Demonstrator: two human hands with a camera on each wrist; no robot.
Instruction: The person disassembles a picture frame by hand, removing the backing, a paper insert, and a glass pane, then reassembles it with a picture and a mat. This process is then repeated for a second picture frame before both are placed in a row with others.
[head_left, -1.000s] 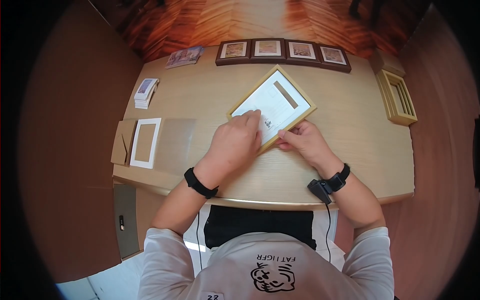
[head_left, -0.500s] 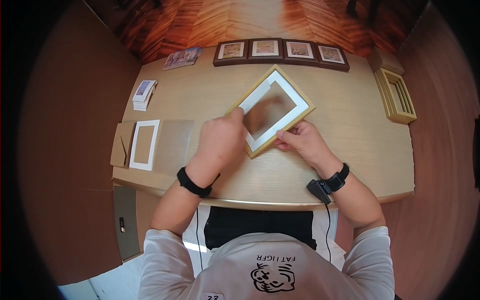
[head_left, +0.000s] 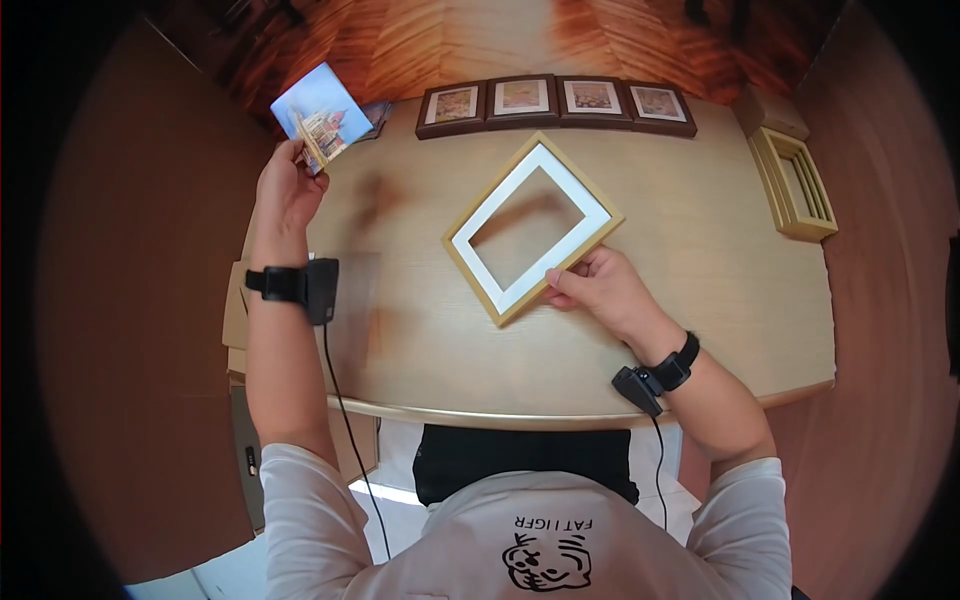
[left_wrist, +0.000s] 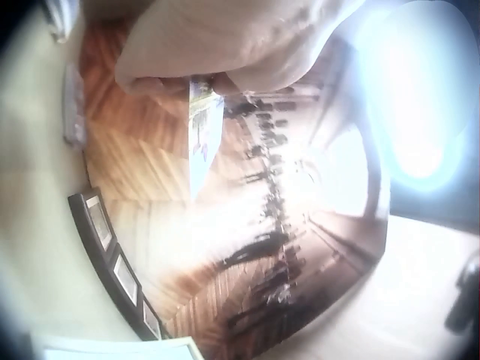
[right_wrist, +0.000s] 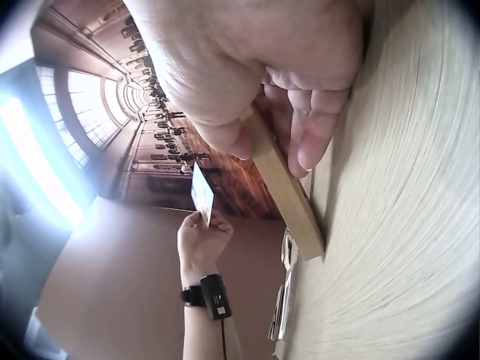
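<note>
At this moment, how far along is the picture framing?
Done: four dark framed pictures stand in a row. In hand: right hand holds the gold frame, empty with its white mat; left hand holds up a photo card. Left: the card isn't in.

The person is wearing a white short-sleeved shirt bearing a black cartoon tiger print and lettering. Black straps are circling both wrists, each carrying a small black camera unit trailing a thin black cable
</note>
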